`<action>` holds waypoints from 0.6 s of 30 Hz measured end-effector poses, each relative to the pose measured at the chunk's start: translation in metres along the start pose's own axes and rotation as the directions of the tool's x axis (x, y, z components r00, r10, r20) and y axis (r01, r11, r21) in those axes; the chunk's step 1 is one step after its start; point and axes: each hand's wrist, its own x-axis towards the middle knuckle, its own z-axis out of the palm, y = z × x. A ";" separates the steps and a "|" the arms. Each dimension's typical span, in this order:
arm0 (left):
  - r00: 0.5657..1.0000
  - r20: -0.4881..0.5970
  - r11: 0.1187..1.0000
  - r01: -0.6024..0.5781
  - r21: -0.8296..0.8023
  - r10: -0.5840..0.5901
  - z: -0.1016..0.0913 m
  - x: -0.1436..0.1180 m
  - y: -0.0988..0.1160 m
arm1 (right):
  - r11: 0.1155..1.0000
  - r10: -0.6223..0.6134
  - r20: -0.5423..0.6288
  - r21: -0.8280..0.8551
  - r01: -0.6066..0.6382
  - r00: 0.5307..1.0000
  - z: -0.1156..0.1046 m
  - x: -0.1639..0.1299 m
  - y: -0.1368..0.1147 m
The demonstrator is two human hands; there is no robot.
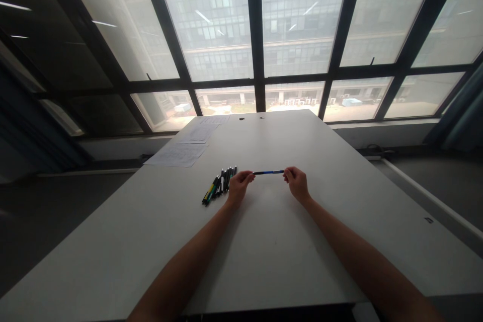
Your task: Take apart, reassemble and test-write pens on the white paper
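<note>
**Pen held level between two hands over the desk**

The pen (268,172), dark with a blue stretch along its barrel, lies crosswise in the air just above the white desk (271,241), gripped at both ends. Two bare forearms reach in from the near edge of the desk and meet at it. The left hand (238,184) pinches the pen's left end between thumb and fingertips, the other fingers curled under. The right hand (297,181) pinches the pen's right end in the same way, knuckles up. Whether either end is a cap cannot be told at this size.

Just to the left of the pen, right beside the left hand, a bunch of pens (219,185) lies on the desk, packed side by side and slanting away; some show green, yellow and white parts. Farther from the pen, towards the far left corner of the desk, several printed sheets of paper (187,143) lie flat, overlapping. Beyond the pen at the desk's far edge sit two small dark holes (251,118). Behind that rises a wall of windows (256,25) with dark frames, and an office building shows through the glass.
</note>
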 end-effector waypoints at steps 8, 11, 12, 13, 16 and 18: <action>1.000 0.010 1.000 0.007 -0.010 -0.007 -0.001 0.001 -0.002 | 1.000 -0.011 0.006 -0.002 0.011 1.000 0.000 0.000 -0.002; 1.000 0.014 1.000 0.006 -0.003 -0.006 -0.001 0.001 -0.001 | 1.000 -0.003 0.010 -0.006 0.003 1.000 0.000 -0.001 -0.003; 1.000 0.014 1.000 0.004 -0.001 -0.004 -0.001 0.001 -0.001 | 1.000 -0.003 0.008 -0.009 0.003 1.000 0.000 -0.001 -0.003; 1.000 0.014 1.000 0.002 0.000 -0.002 -0.001 0.001 -0.001 | 1.000 -0.004 0.008 -0.013 0.004 1.000 0.000 -0.001 -0.003; 1.000 0.019 1.000 -0.004 0.000 0.004 -0.001 0.001 0.000 | 1.000 -0.010 0.005 -0.017 0.010 1.000 0.000 -0.001 -0.003; 1.000 0.026 1.000 -0.006 0.003 0.006 -0.002 0.001 -0.001 | 1.000 -0.011 0.004 -0.011 0.011 1.000 0.000 -0.002 -0.003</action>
